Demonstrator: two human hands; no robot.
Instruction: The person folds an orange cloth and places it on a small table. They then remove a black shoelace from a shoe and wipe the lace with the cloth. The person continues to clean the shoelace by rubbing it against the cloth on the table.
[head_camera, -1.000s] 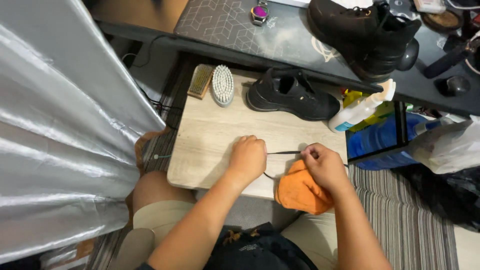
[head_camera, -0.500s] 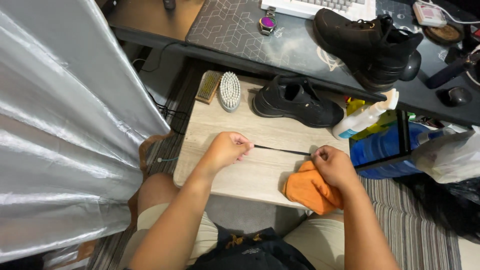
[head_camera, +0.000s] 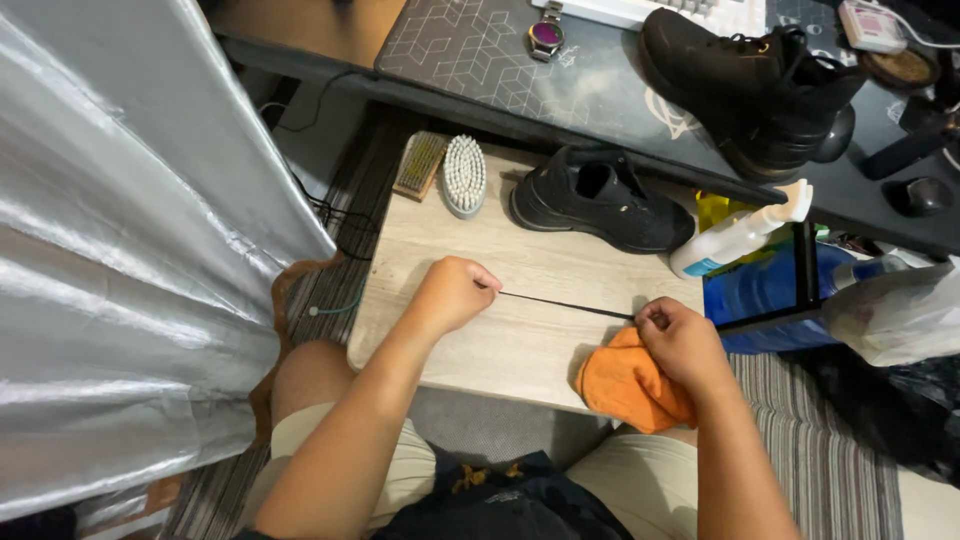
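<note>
Pinched shut, both hands, on the ends of one black shoelace (head_camera: 565, 305): left hand (head_camera: 452, 293) closed in a fist at the 9 o'clock end, right hand (head_camera: 680, 340) with thumb and fingertips nipped at the 3 o'clock end, also pressing an orange cloth (head_camera: 625, 385) against the near edge of the counter (head_camera: 520, 350). Lace pulled straight and taut just above the wood, mid-counter.

Likely trouble: lace slipping out of the right grip, the hold being shared with the cloth; a sudden release could fling a hand back.

At 12 o'clock, a low black shoe (head_camera: 600, 200); at 11, a white brush (head_camera: 465, 175) and a flat brush (head_camera: 420, 165). At 2, a spray bottle (head_camera: 740, 235) lying near a blue box (head_camera: 770, 290), close to the right elbow's swing. Tall black boot (head_camera: 745, 80) on the dark desk beyond.
</note>
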